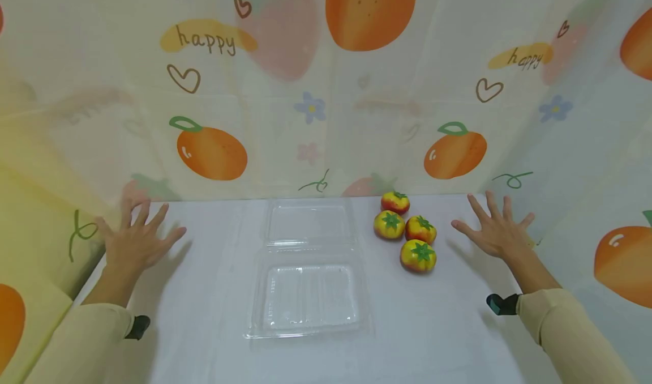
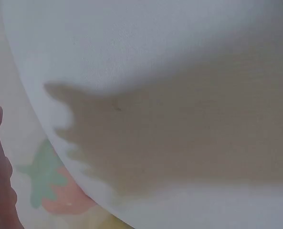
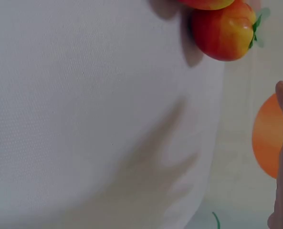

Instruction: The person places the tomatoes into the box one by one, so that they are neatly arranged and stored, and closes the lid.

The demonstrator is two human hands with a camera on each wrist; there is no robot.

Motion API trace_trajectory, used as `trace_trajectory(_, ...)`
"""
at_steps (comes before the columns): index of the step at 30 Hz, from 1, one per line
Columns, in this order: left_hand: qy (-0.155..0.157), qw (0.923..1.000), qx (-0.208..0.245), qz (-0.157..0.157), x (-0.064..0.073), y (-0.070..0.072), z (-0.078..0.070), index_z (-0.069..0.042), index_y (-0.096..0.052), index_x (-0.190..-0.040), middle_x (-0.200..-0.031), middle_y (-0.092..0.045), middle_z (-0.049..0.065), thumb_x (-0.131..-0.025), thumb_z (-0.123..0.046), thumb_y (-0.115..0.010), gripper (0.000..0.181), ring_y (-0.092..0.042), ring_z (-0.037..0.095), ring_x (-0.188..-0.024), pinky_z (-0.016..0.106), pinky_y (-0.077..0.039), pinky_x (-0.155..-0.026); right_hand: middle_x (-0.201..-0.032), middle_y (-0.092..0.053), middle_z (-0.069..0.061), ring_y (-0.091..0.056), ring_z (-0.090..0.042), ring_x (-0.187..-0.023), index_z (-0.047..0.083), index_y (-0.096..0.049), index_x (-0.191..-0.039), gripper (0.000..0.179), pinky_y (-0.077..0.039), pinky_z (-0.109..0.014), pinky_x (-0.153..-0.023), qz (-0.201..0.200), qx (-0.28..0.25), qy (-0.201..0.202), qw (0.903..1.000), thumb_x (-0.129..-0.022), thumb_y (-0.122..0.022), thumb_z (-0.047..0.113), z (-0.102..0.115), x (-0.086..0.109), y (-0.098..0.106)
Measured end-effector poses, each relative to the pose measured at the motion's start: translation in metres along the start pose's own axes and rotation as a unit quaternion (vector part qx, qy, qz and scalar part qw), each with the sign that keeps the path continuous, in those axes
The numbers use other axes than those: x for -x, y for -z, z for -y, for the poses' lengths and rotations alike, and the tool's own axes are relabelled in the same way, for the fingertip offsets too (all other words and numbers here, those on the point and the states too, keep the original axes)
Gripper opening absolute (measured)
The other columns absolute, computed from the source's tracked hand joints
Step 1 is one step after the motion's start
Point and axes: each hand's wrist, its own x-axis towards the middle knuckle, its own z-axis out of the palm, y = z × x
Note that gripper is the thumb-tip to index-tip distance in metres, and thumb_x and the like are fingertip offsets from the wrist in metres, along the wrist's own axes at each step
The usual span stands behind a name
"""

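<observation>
Fingers spread and holding nothing, my left hand [image 1: 134,245] hovers over the left part of the white table; its edge shows in the left wrist view [image 2: 0,186]. My right hand [image 1: 494,228], also spread, is above the table's right side, to the right of several yellow-and-red tomato-like fruits [image 1: 389,225] with green star-shaped tops. These sit bunched together, and two of them appear in the right wrist view [image 3: 222,33]. A clear plastic clamshell box [image 1: 257,316] lies unfolded between the hands, its lid [image 1: 308,225] laid back away from me.
The white tabletop [image 1: 204,338] reaches back to a hanging curtain [image 1: 285,135] printed with fruit, hearts and words. Yellowish curtain cloth also hangs close along the left, and more printed cloth stands at the right. Both hands cast shadows on the table.
</observation>
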Motion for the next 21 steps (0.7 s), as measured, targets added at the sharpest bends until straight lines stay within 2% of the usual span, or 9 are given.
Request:
trace_trajectory(5, -0.013, 0.9999, 0.002, -0.008, -0.002, 0.001, -0.012, -0.018, -0.031, -0.156, -0.162, -0.017, 0.023, -0.095, -0.07, -0.037, 0.081, -0.001, 0.048, -0.148, 0.081, 0.014, -0.1, -0.161, 0.008, -0.029, 0.007, -0.064, -0.139, 0.017, -0.001, -0.16, 0.098, 0.012, -0.088, -0.09, 0.018, -0.017, 0.0, 0.9997, -0.09, -0.032, 0.079, 0.006, -0.001, 0.0)
trace_trajectory(11, -0.028, 0.9995, -0.002, -0.012, -0.003, 0.003, -0.023, -0.018, -0.03, -0.157, -0.162, -0.017, 0.024, -0.095, -0.07, -0.037, 0.081, 0.01, 0.044, -0.15, 0.08, 0.013, -0.102, -0.161, 0.013, -0.027, 0.005, -0.06, -0.142, 0.016, 0.002, -0.16, 0.097, 0.008, -0.085, -0.097, 0.049, -0.104, 0.02, 0.9932, -0.092, -0.039, 0.072, 0.015, -0.002, 0.0)
trace_trajectory(16, -0.044, 0.9987, 0.011, -0.024, -0.003, 0.007, -0.034, -0.017, -0.033, -0.156, -0.162, -0.018, 0.023, -0.095, -0.068, -0.04, 0.079, 0.007, 0.043, -0.15, 0.074, 0.016, -0.106, -0.162, 0.012, -0.025, 0.001, -0.056, -0.145, 0.017, 0.004, -0.16, 0.097, 0.006, -0.082, -0.102, 0.06, -0.163, 0.032, 0.9843, -0.093, -0.045, 0.067, 0.018, -0.003, 0.001)
trace_trajectory(21, -0.07, 0.9972, -0.001, -0.025, -0.004, 0.008, -0.047, -0.019, -0.03, -0.157, -0.163, -0.017, 0.02, -0.096, -0.067, -0.04, 0.078, 0.006, 0.042, -0.15, 0.073, 0.02, -0.105, -0.163, 0.002, -0.028, -0.011, -0.057, -0.144, 0.017, 0.009, -0.16, 0.105, -0.021, -0.079, -0.102, 0.073, -0.227, 0.018, 0.9709, -0.091, -0.056, 0.064, 0.023, -0.003, 0.004)
